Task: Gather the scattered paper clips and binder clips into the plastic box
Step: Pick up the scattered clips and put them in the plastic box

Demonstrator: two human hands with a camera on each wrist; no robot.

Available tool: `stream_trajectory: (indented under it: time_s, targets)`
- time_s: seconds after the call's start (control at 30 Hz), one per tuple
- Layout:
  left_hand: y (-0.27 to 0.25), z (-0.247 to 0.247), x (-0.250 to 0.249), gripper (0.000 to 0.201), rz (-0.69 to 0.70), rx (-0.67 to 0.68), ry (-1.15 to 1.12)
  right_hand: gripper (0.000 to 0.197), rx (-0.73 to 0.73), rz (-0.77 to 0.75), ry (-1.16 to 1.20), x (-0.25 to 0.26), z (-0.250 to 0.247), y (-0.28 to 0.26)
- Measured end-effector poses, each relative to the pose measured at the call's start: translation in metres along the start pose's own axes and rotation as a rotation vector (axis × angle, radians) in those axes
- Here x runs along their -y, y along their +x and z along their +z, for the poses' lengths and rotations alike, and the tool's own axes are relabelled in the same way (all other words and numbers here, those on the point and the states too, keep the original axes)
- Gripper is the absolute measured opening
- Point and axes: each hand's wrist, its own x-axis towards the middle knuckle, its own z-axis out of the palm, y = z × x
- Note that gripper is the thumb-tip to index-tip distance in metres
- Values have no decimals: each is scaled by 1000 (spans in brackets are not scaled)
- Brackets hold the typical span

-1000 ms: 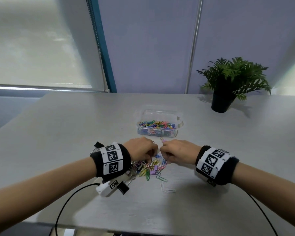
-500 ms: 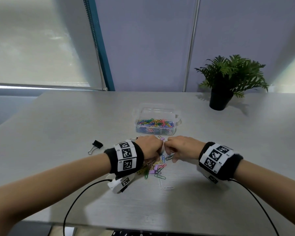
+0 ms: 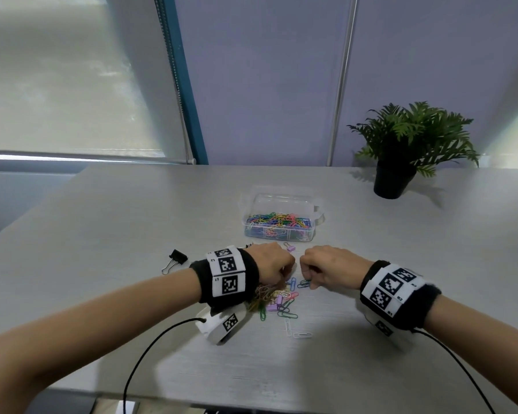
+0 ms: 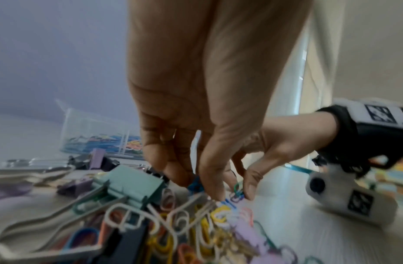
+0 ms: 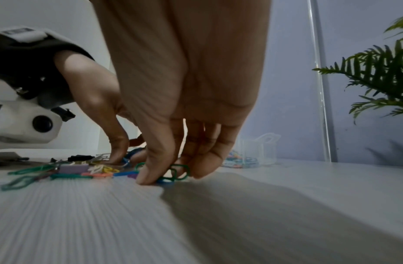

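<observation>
Right hand (image 5: 173, 125) pinched a green clip (image 5: 178, 172) flat on the counter (image 3: 102, 234); left hand (image 4: 196, 107) curled on a blue clip (image 4: 197, 185) beside the pile (image 3: 277, 300) — pinch firmly, lift straight, then carry to the box (image 3: 281, 218) just beyond.

No readable words or numbers; the wristbands (image 3: 226, 271) carry only black-and-white square marker patterns.
</observation>
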Motion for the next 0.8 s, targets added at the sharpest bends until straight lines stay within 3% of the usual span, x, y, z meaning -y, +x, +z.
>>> stream_trajectory:
  time_s: [0.3, 0.37, 0.63, 0.8]
  targets:
    - [-5, -11, 29, 3, 11, 36, -447, 35, 20, -47, 29, -1, -6, -3]
    - [-5, -12, 34, 7, 1, 20, -534, 32, 9, -47, 106, -2, -12, -5]
    - [13, -66, 61, 13, 8, -295, -590, 17, -370, 75, 508, -16, -74, 29]
    - [35, -73, 65, 23, -118, -387, -466, 8, -376, 188, 475, -12, -78, 66]
